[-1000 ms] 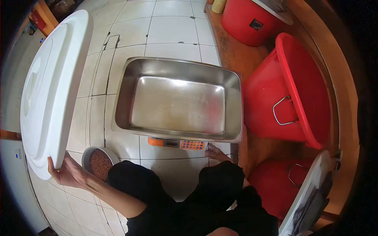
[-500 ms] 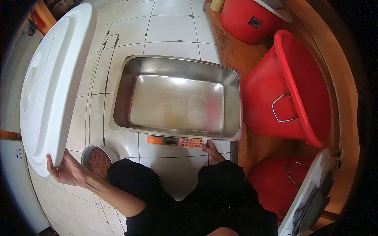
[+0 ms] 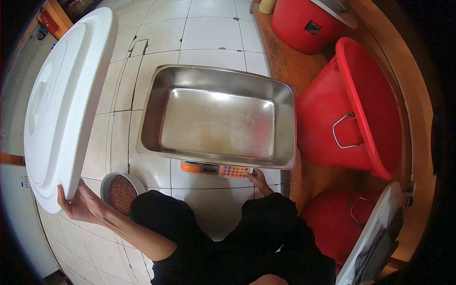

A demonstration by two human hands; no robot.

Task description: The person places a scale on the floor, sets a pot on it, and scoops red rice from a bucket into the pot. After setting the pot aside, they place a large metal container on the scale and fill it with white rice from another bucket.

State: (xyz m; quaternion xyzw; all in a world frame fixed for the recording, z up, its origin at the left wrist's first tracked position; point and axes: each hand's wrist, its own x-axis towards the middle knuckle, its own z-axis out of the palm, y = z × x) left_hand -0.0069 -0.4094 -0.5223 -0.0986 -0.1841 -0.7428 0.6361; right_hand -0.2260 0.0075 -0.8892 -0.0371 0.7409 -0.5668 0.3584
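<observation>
My left hand [image 3: 84, 203] grips the lower edge of a large white plastic lid [image 3: 71, 104], which stands tilted upright at the left. My right hand [image 3: 259, 182] is at the right end of the orange digital scale [image 3: 192, 167], its fingers stretched toward the blue-buttoned keypad, and it holds nothing. On the scale rests a deep rectangular stainless steel pan [image 3: 218, 121] with nothing in it; the pan hides most of the scale. Near my left forearm, a round metal pot [image 3: 137, 183] holds reddish-brown grains [image 3: 121, 194].
To the right, an open red bucket [image 3: 320, 109] with a wire handle leans on a low wooden platform [image 3: 285, 57]. Another red bucket [image 3: 297, 23] with a lid stands behind it. A third red bucket [image 3: 327, 218] is nearer, beside a white lid [image 3: 370, 237] with dark cloth.
The view has shifted slightly, so the pan, scale and buckets appear a little farther right. My right hand stays by the keypad, and my left hand still holds the lid.
</observation>
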